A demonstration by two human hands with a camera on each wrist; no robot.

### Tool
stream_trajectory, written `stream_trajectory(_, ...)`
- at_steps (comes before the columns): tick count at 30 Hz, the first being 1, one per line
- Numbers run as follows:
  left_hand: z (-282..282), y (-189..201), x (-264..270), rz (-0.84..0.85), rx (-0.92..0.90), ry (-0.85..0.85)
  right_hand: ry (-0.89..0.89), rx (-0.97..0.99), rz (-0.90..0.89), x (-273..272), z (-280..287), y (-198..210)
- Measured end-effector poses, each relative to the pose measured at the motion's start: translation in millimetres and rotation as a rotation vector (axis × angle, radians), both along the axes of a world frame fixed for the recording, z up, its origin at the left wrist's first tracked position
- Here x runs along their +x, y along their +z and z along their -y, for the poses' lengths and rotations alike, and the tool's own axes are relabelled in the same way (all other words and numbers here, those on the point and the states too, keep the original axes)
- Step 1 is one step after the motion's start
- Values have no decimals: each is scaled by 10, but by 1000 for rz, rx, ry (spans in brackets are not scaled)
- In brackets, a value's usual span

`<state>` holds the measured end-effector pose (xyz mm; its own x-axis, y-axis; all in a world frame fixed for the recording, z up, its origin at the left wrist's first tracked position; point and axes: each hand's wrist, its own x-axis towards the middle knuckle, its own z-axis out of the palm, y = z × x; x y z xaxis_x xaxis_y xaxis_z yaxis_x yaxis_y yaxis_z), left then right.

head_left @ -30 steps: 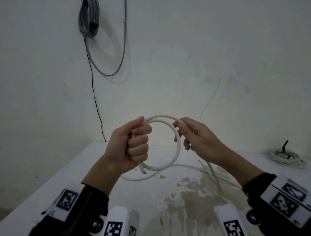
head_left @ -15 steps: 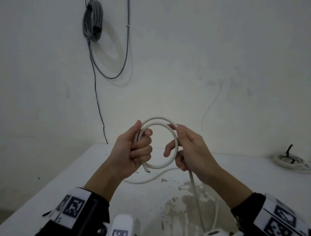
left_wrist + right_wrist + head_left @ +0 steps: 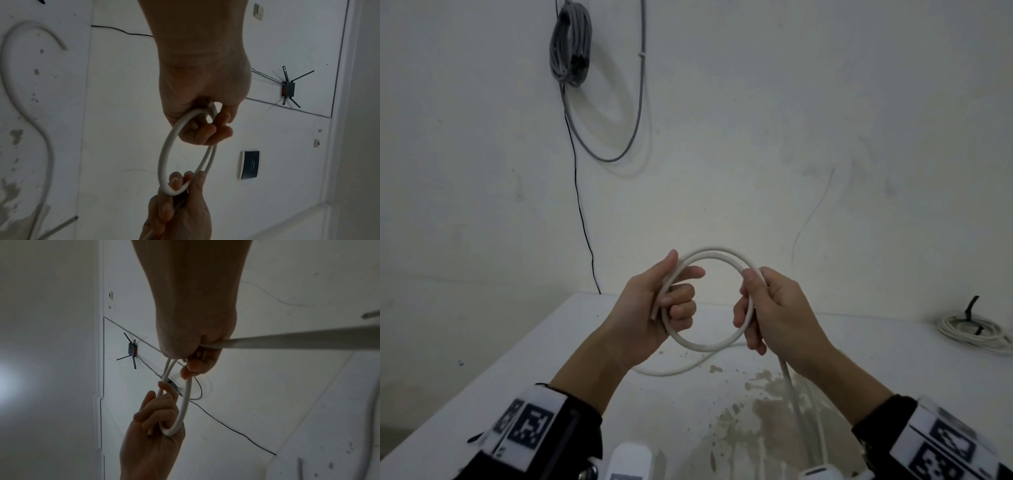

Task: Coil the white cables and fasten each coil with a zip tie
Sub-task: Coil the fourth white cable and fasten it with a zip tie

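Note:
A white cable (image 3: 717,254) is wound into a small loop held upright above the table. My left hand (image 3: 671,301) grips the loop's left side, fingers curled round two strands (image 3: 168,146). My right hand (image 3: 760,308) grips the loop's right side (image 3: 186,395), and the free length of cable (image 3: 796,407) runs down from it toward the table. Another stretch of the same cable (image 3: 674,368) lies curved on the table below the loop. No zip tie shows near the hands.
A white table (image 3: 551,359) with brown stains (image 3: 763,411) stands against a white wall. A finished white coil with a black tie (image 3: 976,330) lies at the far right. A grey cable bundle (image 3: 570,44) hangs on the wall.
The right hand has slid round the loop's right side and closed on it. A second turn has been laid against the first, and the loop has risen a little.

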<state>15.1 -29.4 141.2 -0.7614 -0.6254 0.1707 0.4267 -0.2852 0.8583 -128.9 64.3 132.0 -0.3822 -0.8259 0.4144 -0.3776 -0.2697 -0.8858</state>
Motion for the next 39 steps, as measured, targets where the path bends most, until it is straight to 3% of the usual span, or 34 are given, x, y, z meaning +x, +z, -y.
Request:
stream_trajectory(9,25,-44,-8,38,-50,-57,-11,18,26,-25,12,-17)
stream_trajectory(14,-1,-101,-45,-199,118,-45,153,93,267,-76,23,-23)
stream_trajectory(16,27,-90,-29,-302,170,-17,157,89,246,-101,12,-41)
stream_trajectory(21,255,119,159,-511,156,178,172,199,-127,-246,-123,-275)
stream_trajectory(25,426,207,323,-588,150,285,25,200,-337,-407,-185,-477)
stream_trajectory(27,426,189,312,-514,73,382,-74,45,-497,-426,-174,-529)
stream_trajectory(29,389,156,249,-442,-33,490,-134,-122,-803,-386,-160,-500)
stream_trajectory(34,208,16,93,-207,-461,611,-77,-300,-1346,-162,-90,-275)
stream_trajectory(37,59,-122,19,53,-775,530,-79,-438,-1443,-65,-38,-55)
stream_trajectory(39,-5,-196,-10,181,-890,443,-78,-493,-1391,-32,-4,84)
